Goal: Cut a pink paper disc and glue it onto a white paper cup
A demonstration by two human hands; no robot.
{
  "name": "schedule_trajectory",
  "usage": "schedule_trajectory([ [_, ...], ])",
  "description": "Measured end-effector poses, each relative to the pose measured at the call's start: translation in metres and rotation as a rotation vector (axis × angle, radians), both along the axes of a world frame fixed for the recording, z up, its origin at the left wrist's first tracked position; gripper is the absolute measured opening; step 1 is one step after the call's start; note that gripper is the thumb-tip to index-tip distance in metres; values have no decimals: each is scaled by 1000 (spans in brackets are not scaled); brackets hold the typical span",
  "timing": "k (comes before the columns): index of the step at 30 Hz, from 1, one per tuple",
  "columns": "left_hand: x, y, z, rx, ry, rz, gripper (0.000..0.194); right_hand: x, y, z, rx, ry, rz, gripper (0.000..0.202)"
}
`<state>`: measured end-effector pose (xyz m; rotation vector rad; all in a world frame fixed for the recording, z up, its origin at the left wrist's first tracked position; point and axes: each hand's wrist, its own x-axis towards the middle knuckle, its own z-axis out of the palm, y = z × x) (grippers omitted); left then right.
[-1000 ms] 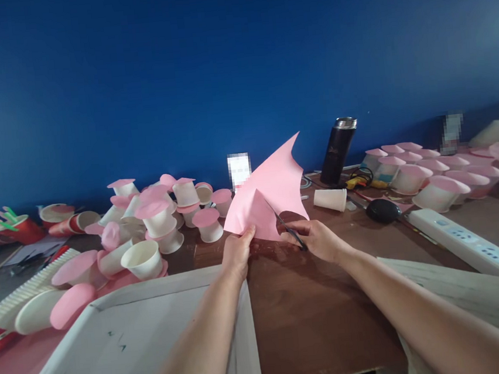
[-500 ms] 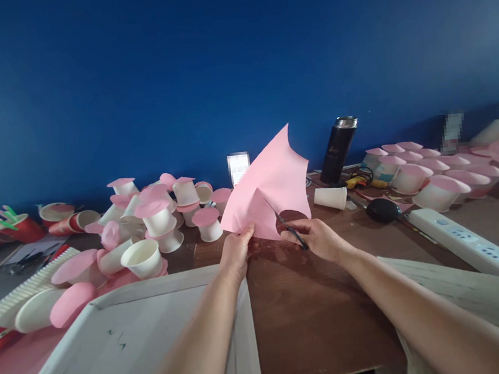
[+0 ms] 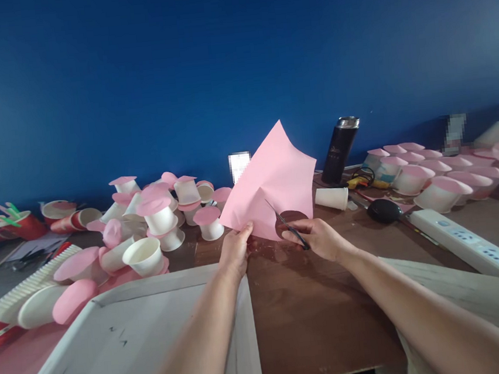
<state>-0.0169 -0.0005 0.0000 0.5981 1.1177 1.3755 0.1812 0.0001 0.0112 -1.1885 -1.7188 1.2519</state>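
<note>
A pink sheet of paper [image 3: 270, 179] stands up in front of me, its edge curved where pieces are cut away. My left hand [image 3: 236, 249] pinches its lower left edge, thumb on the near face. In my right hand [image 3: 318, 239] is a pair of dark scissors [image 3: 296, 234], closed round the handles. The blades reach into the paper from its lower edge, and part of them is behind or within the cut. Just left of the sheet stands a white paper cup with a pink top [image 3: 209, 221].
Many white cups with pink paper tops [image 3: 152, 211] crowd the left side, near a white tray [image 3: 153, 281]. At right are a black flask [image 3: 338, 152], a tipped cup [image 3: 332, 198], more covered cups [image 3: 441, 189], a black mouse [image 3: 384, 211] and a power strip [image 3: 466, 239].
The upper part of the pink paper has tilted slightly, its top corner shifting left and its right corner moving right. Both hands keep nearly the same place and hold.
</note>
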Motion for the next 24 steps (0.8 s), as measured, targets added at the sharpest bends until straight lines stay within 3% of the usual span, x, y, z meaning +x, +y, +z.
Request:
schedule_trajectory([
  [9,0,0,0,6,1,11,28,-1,-2,5,24,2,22,38],
  [24,-3,2,-2,22,13,32,30,-1,-2,3,4,6,-2,42],
])
